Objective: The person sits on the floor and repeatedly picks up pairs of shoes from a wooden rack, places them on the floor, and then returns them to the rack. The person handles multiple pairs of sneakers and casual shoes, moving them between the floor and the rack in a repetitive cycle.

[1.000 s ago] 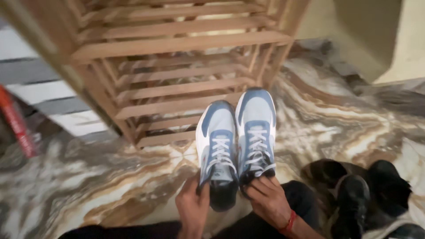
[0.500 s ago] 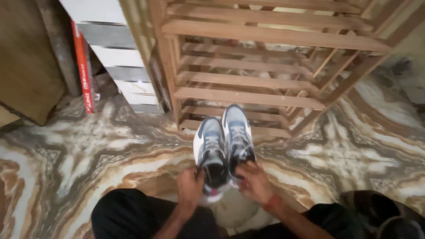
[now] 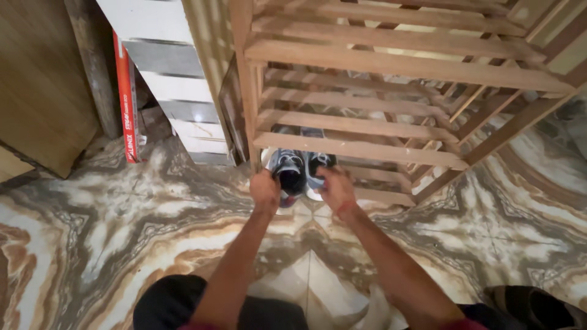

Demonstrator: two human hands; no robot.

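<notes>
Gripping the heels of 2 shoes [image 3: 299,174], your left hand [image 3: 265,190] and right hand [image 3: 335,190] are each curled shut on 1, side by side. Both shoes sit under the lowest slats of the wooden rack [image 3: 367,104], toes pointing inward.

Both hands [image 3: 299,190] on sneakers [image 3: 298,172] under wooden rack [image 3: 391,67]

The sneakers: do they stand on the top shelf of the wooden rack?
No, the sneakers sit on a low shelf of the wooden rack, with both hands at their heels.
</notes>
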